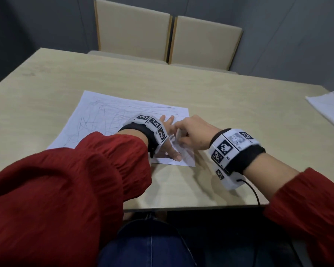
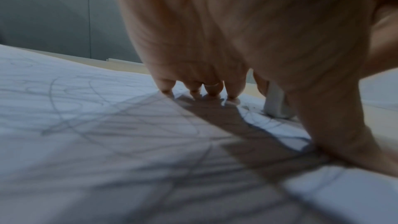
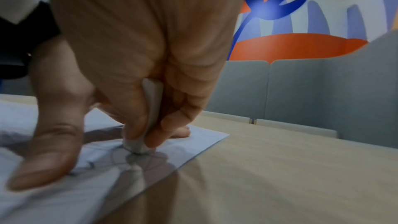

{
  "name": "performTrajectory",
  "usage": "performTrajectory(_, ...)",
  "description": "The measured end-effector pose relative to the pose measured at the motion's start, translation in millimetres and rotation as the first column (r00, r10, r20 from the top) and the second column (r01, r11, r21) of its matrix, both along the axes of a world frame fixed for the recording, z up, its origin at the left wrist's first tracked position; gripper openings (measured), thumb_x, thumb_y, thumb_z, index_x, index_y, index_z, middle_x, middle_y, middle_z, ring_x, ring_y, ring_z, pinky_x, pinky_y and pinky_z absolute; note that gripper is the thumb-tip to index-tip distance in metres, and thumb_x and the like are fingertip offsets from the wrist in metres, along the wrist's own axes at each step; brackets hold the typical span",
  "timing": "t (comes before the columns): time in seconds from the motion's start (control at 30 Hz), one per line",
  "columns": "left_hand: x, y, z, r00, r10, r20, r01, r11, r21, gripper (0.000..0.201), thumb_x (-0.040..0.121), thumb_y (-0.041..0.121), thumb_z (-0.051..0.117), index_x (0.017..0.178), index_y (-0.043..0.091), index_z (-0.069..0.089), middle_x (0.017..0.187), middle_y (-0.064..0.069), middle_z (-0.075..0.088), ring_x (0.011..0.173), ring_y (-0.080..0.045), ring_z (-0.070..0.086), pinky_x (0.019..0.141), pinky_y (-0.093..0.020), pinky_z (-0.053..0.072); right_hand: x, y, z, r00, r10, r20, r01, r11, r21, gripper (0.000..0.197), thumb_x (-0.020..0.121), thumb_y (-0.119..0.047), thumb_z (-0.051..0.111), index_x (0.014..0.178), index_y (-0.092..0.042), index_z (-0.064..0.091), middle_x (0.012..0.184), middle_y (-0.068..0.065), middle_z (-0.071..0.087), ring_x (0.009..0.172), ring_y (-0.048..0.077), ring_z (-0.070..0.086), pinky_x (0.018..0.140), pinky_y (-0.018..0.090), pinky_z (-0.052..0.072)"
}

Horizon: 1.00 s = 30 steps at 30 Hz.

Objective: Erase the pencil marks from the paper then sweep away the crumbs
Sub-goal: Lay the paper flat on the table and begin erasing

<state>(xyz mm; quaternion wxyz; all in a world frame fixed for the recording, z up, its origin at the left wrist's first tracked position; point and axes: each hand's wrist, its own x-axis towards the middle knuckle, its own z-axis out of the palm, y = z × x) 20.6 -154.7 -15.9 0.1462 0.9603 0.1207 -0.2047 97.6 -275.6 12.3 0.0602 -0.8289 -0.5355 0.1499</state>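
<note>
Paper lies flat on the bench, covered in pencil scribbles across its left and middle area. Left hand rests on the paper's near right part, fingers straight and spread, tips pressing the sheet, thumb pressing down by the near edge. Just right of it, the right hand pinches a white eraser between thumb and curled fingers; the eraser stands upright, its lower end touching the paper near the right corner. Far right of the paper, a white cloth lies at the bench edge.
</note>
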Motion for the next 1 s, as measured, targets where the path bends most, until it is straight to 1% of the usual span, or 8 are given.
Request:
performTrajectory(0.1, 3.1, 2.8, -3.7, 1.000, -0.024, 0.008, 0.024, 1.000, 0.017, 0.119, 0.068, 0.066, 0.073, 0.154, 0.036, -0.004, 0.161, 0.002, -0.018, 0.148, -0.025, -0.016, 0.117, -0.055, 0.002, 10.0, 6.8, 1.6, 0.999, -0.029, 0.015, 0.028, 0.999, 0.023, 0.021, 0.080, -0.002, 0.062, 0.071, -0.020, 0.058, 0.081, -0.005, 0.073, 0.080, 0.010, 0.060, 0.068, 0.017, 0.040)
performTrajectory(0.2, 1.6, 2.3, -5.4, 0.999, -0.025, 0.022, 0.025, 1.000, 0.008, 0.122, 0.069, 0.066, 0.071, 0.155, 0.030, -0.008, 0.162, 0.000, -0.016, 0.148, -0.026, -0.017, 0.117, -0.055, 0.001, 10.3, 9.5, 0.8, 0.998, -0.049, 0.044, 0.047, 0.998, 0.043, 0.017, 0.080, -0.005, 0.064, 0.074, -0.019, 0.056, 0.084, -0.002, 0.072, 0.088, 0.016, 0.062, 0.065, 0.018, 0.039)
performTrajectory(0.33, 2.6, 3.2, -7.1, 0.999, -0.037, -0.008, 0.037, 0.998, 0.058, 0.123, 0.068, 0.073, 0.067, 0.155, 0.028, -0.008, 0.161, 0.001, -0.020, 0.148, -0.024, -0.018, 0.118, -0.052, 0.001, -1.5, -5.8, 0.5, 0.999, -0.028, -0.022, 0.027, 0.999, -0.041, 0.037, 0.080, -0.007, 0.065, 0.065, -0.036, 0.048, 0.066, -0.019, 0.058, 0.068, -0.004, 0.052, 0.060, 0.013, 0.038)
performTrajectory(0.47, 5.3, 5.7, -10.0, 0.999, -0.033, -0.022, 0.034, 0.999, 0.042, 0.125, 0.064, 0.075, 0.068, 0.153, 0.036, -0.011, 0.160, 0.003, -0.021, 0.147, -0.024, -0.019, 0.117, -0.054, 0.001, 14.3, 9.6, 3.3, 0.998, -0.057, 0.036, 0.057, 0.998, -0.005, 0.014, 0.078, -0.006, 0.068, 0.077, -0.019, 0.065, 0.074, -0.008, 0.066, 0.078, 0.012, 0.062, 0.061, 0.012, 0.041)
performTrajectory(0.53, 5.7, 6.6, -10.8, 0.999, -0.029, -0.023, 0.030, 0.999, 0.031, 0.124, 0.064, 0.075, 0.068, 0.152, 0.038, -0.011, 0.160, 0.003, -0.021, 0.147, -0.024, -0.020, 0.117, -0.055, 0.000, 17.1, 13.7, 3.2, 0.996, -0.058, 0.064, 0.057, 0.998, 0.015, 0.009, 0.079, -0.004, 0.068, 0.084, -0.011, 0.069, 0.078, -0.003, 0.069, 0.078, 0.012, 0.060, 0.057, 0.009, 0.037)
performTrajectory(0.7, 4.4, 4.1, -10.2, 0.999, -0.036, -0.033, 0.039, 0.997, 0.065, 0.124, 0.066, 0.075, 0.066, 0.154, 0.030, -0.009, 0.160, 0.000, -0.023, 0.147, -0.026, -0.020, 0.117, -0.053, -0.001, 8.4, 1.7, 3.5, 0.999, 0.020, 0.036, -0.016, 0.996, -0.086, 0.016, 0.080, -0.012, 0.069, 0.095, -0.018, 0.071, 0.079, -0.008, 0.067, 0.082, 0.014, 0.062, 0.074, 0.025, 0.047)
performTrajectory(0.83, 2.2, 2.0, -4.0, 0.999, -0.036, -0.027, 0.037, 0.999, 0.028, 0.124, 0.068, 0.071, 0.070, 0.152, 0.035, -0.014, 0.160, 0.002, -0.021, 0.147, -0.025, -0.019, 0.117, -0.055, 0.001, 13.9, 13.5, 9.7, 0.962, -0.029, 0.270, 0.034, 0.999, -0.015, 0.014, 0.081, -0.020, 0.065, 0.089, -0.030, 0.070, 0.083, -0.018, 0.069, 0.088, 0.010, 0.055, 0.079, 0.028, 0.029)
performTrajectory(1.0, 4.8, 4.4, -7.6, 0.999, -0.044, -0.026, 0.045, 0.998, 0.045, 0.125, 0.067, 0.072, 0.069, 0.154, 0.032, -0.012, 0.161, 0.000, -0.020, 0.147, -0.025, -0.019, 0.117, -0.055, 0.001, 11.3, -2.4, 8.8, 0.979, 0.037, 0.201, -0.025, 0.998, -0.066, 0.008, 0.080, -0.025, 0.070, 0.082, -0.032, 0.066, 0.057, -0.024, 0.050, 0.066, 0.001, 0.044, 0.078, 0.027, 0.025)
